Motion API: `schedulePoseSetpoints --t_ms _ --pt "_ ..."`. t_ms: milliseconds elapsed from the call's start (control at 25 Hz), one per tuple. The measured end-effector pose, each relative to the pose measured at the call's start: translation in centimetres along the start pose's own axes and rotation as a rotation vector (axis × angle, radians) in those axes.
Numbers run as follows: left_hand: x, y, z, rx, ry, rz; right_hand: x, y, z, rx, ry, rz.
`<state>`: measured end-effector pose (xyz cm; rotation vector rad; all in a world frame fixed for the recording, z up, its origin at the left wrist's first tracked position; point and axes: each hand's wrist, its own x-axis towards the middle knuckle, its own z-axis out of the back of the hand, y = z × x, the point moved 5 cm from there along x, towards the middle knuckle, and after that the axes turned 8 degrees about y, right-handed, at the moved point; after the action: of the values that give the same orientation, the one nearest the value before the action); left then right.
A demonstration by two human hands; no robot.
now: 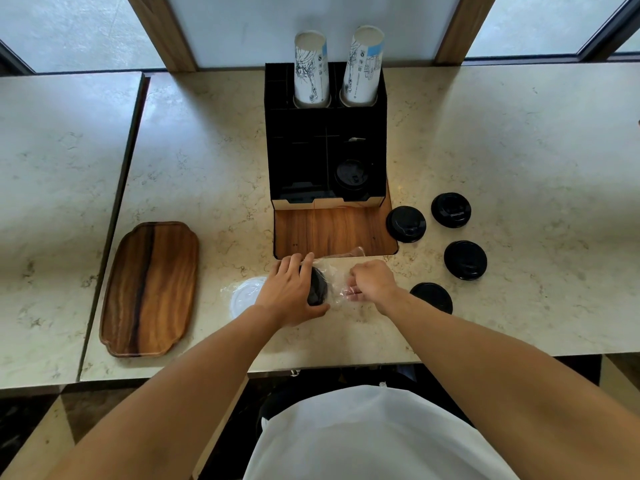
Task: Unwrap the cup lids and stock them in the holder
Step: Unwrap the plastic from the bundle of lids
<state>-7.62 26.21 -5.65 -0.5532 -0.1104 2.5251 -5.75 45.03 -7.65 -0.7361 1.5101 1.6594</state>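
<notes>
Black cup lid (317,289) in clear plastic wrap (337,284), near counter edge at 6 o'clock from the black holder (277,140), gripped by curled left hand (289,292), right hand (372,282) pinching the wrap at its 3 o'clock; four loose lids (465,260) further toward 3 o'clock
</notes>
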Motion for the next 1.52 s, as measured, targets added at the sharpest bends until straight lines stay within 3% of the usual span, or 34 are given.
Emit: schedulePoseSetpoints --t_ms 240,440,880,1280,1520 --pt "-1.5 1.8 -0.7 0.042 -0.024 0.064 -0.9 0.2 -1.5 0.270 0.237 -0.050" --pt "-2.2 2.1 -0.6 0.098 -0.061 0.077 -0.5 0.2 -2.4 0.351 0.362 -0.069" --pt "-3.0 2.5 -1.0 0.093 -0.089 0.151 -1.1 0.6 -3.3 0.115 0.372 -0.075" --pt "-3.4 2.7 -1.3 0.035 -0.104 0.160 -2.2 1.4 -5.0 -0.172 0.495 -0.012" --pt "-3.7 2.6 -1.3 0.033 -0.127 0.135 -2.4 1.7 -6.0 -0.429 0.490 0.065"
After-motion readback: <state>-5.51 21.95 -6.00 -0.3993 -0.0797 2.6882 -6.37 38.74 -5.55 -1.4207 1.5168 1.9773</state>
